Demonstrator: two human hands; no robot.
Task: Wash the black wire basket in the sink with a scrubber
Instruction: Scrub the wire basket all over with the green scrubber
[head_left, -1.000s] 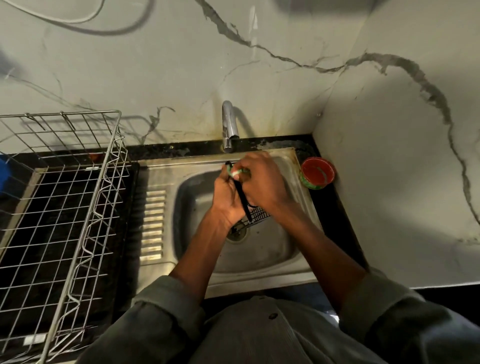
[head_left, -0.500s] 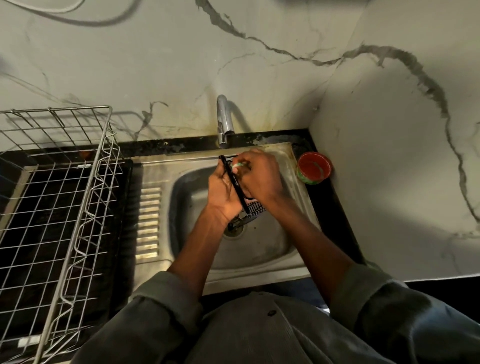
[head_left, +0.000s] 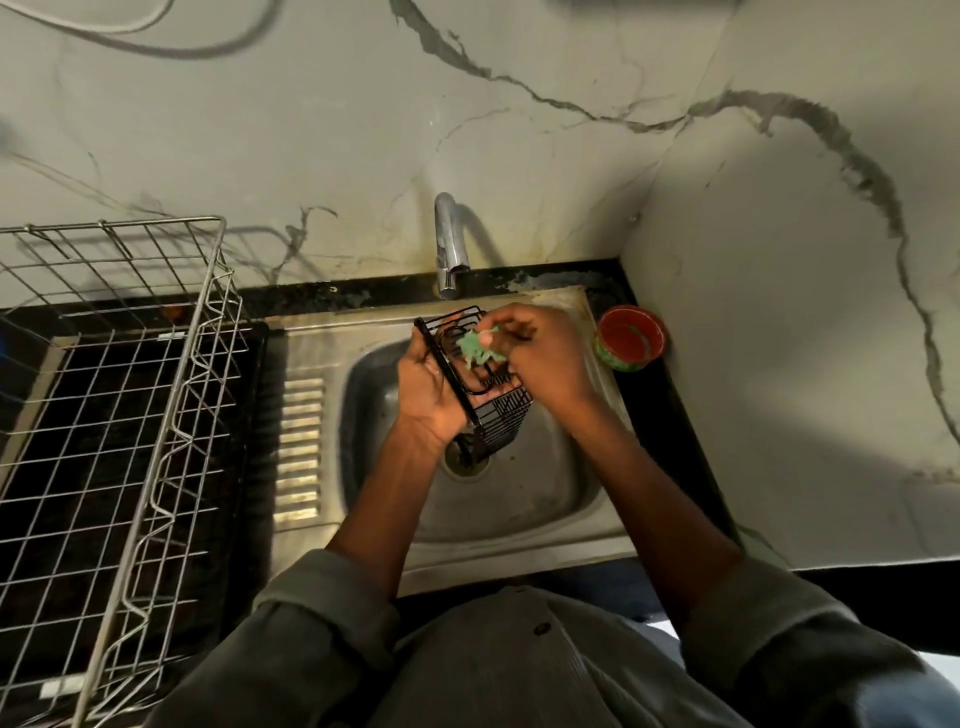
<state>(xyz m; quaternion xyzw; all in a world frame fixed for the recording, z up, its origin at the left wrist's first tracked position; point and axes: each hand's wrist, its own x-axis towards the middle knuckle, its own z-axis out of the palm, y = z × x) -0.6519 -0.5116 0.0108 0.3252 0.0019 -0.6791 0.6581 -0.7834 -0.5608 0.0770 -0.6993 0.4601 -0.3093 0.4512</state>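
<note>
Person stands at a steel sink (head_left: 519, 551), both hands over the basin. Left hand (head_left: 431, 389) grips the black wire basket (head_left: 498, 410) from its left side, fingers wrapped around the frame, basket tilted and held above the drain (head_left: 467, 460). Right hand (head_left: 545, 358) pinches a green scrubber (head_left: 475, 351) in its fingertips, scrubber pressed against the upper wires of the basket. Faucet (head_left: 447, 249) sits just behind the hands; can't tell if water is running. Red cup with a green band (head_left: 631, 338) sits on the black counter right of the sink, near the wall corner. Large metal wire dish rack (head_left: 130, 415) stands left of the sink. Grey sleeves are pushed up on both forearms.
</note>
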